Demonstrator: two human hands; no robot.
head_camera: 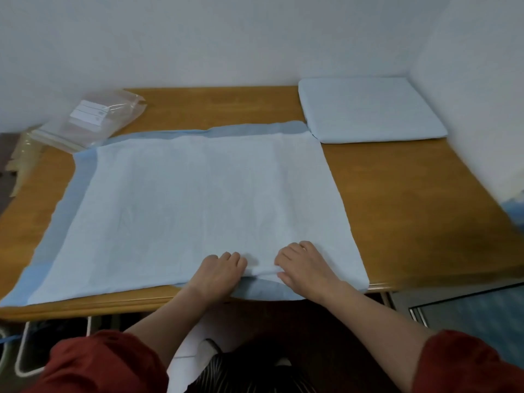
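Both forearms are reaching forward side by side over the near edge of the wooden desk, where the left grip and the right grip, knuckles up and fingers curled, are pinching the near hem of the light blue underpad, which is lying spread flat across it.

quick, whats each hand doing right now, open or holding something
Left hand: fingers curled, gripping the near edge of the blue sheet.
Right hand: fingers and thumb pinching a fold of that same edge.
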